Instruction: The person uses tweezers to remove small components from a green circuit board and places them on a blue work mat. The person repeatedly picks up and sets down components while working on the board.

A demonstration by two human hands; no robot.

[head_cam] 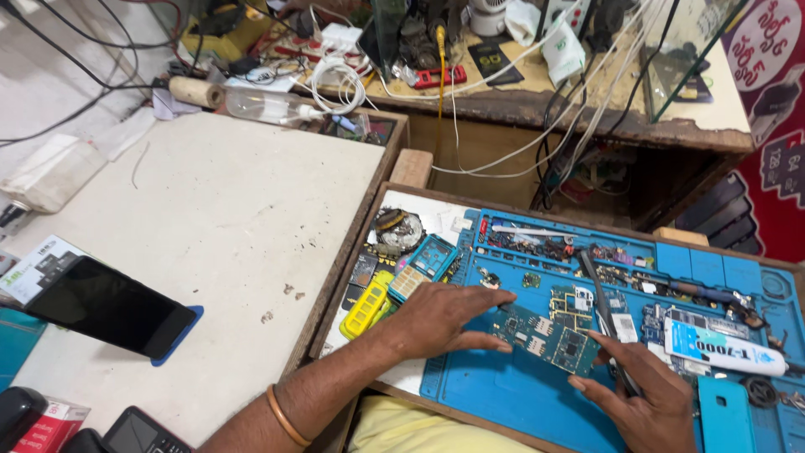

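The person is working over a blue silicone repair mat (pixel 511 394) set in a wooden tray, and the thing in hand is a small green circuit board (pixel 547 337), lying flat on the mat right between both hands. The left hand (pixel 444 319) is pressing down beside it, fingers spread a bit and fingertips touching the board's left edge, steadying it. The right hand (pixel 633 390) is sitting at the board's right corner with its fingers closed around a thin dark tool, looks like tweezers (pixel 605 315), angled up and away over the mat.

My read on the board: it's thin, light and stiff, but fragile, with tiny chips and shields all over the top face. I'd only be gripping it by the bare edges or corners, never pinching across the components.

Around it there's a lot lying about: a white glue tube (pixel 725 350) just right of the board, a yellow phone housing (pixel 366 309) and a keypad piece with a blue frame (pixel 422 266) on the left, more boards and small parts in the mat's upper compartments. Over on the pale table (pixel 226 210) a black smartphone (pixel 105 306) is lying on its own, well apart.
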